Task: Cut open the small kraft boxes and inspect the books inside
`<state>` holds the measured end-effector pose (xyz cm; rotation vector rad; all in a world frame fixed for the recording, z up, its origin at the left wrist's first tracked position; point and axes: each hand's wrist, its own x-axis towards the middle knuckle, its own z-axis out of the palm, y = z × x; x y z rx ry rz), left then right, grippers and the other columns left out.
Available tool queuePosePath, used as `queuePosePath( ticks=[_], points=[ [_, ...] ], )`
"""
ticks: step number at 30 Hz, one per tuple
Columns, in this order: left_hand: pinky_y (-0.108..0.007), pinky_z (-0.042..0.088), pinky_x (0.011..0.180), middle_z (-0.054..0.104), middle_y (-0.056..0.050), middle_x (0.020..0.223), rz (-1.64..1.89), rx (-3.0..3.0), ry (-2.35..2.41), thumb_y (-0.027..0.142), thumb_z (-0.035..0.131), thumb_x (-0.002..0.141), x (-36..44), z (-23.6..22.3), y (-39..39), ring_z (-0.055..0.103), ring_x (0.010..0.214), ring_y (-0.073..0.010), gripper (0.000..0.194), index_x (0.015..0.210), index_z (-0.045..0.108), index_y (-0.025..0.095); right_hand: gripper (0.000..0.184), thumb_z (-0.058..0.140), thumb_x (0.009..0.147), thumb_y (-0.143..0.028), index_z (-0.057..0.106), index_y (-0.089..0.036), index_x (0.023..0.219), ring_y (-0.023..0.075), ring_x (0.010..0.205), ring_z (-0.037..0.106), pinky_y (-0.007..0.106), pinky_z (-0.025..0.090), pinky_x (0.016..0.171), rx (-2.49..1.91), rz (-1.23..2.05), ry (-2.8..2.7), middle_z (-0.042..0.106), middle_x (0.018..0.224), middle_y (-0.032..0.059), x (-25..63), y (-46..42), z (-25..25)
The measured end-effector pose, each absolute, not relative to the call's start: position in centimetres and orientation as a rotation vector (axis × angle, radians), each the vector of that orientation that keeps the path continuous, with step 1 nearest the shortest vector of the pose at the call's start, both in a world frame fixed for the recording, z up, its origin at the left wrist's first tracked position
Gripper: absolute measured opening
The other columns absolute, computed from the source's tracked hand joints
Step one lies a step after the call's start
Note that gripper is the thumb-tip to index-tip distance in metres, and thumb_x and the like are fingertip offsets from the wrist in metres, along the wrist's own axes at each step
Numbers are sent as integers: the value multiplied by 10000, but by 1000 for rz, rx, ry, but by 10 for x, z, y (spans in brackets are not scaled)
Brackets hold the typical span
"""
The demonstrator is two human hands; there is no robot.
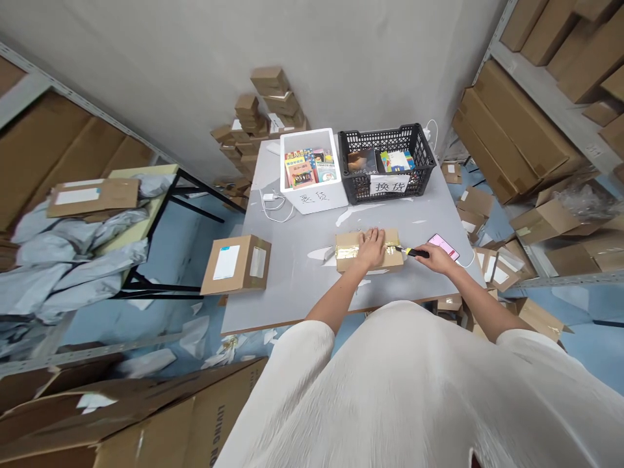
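Note:
A small taped cardboard box (pixel 347 250) lies on the grey table (pixel 287 279) in front of me. My left hand (pixel 372 247) rests flat on its top, fingers stretched out over the shiny tape. In my right hand (pixel 436 258) is a black and yellow utility knife (pixel 418 253), its tip at the box's right end, by the tape. Whether the blade has gone into the tape is too small to make out. A phone (pixel 444 247) with a pink screen lies just beyond my right hand.
A white foam bin (pixel 316 201) and a black plastic crate (pixel 358 188), both with books inside, stand at the table's back. Another cardboard box (pixel 225 262) sits at the left edge. Grey mailer bags (pixel 73 273) cover a side table. Cardboard boxes and scraps litter the floor.

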<state>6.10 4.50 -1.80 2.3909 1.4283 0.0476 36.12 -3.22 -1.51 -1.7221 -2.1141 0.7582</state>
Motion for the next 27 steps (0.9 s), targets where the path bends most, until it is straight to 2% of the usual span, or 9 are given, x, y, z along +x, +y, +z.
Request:
queuePosePath(
  ticks=[3,8,16,27],
  points=[
    [-624,176,1373,332,-185,1843,123,2400,1469,389,397,1107,61,-23,35,247,1733,-345,730,1802,245,226,354,726,1009,-417,810,-276,1323,340,1184,759,479,592,1062,-1713,781,-2098,812,1302,117,361,-33,-15],
    [-619,158,1375,359,-173,1833,164,2415,1492,474,418,1117,62,-27,31,270,1722,-336,744,1808,239,261,392,666,1041,-447,780,-267,1370,339,1207,744,480,581,1077,-1722,719,-2068,795,1308,123,354,-37,-22],
    [-636,172,1365,384,-185,1819,177,2438,1489,404,401,1121,61,-25,29,300,1711,-342,715,1805,252,256,428,621,1064,-480,771,-274,1408,349,1160,724,464,572,1047,-1722,593,-2091,788,1230,141,346,-38,-29],
    [-622,197,1363,416,-186,1799,153,2443,1537,376,381,1131,65,-21,28,320,1698,-340,598,1709,425,231,469,567,1088,-525,772,-274,1427,359,1182,723,471,570,1055,-1678,663,-2101,793,1248,148,356,-32,-24]
  ],
)
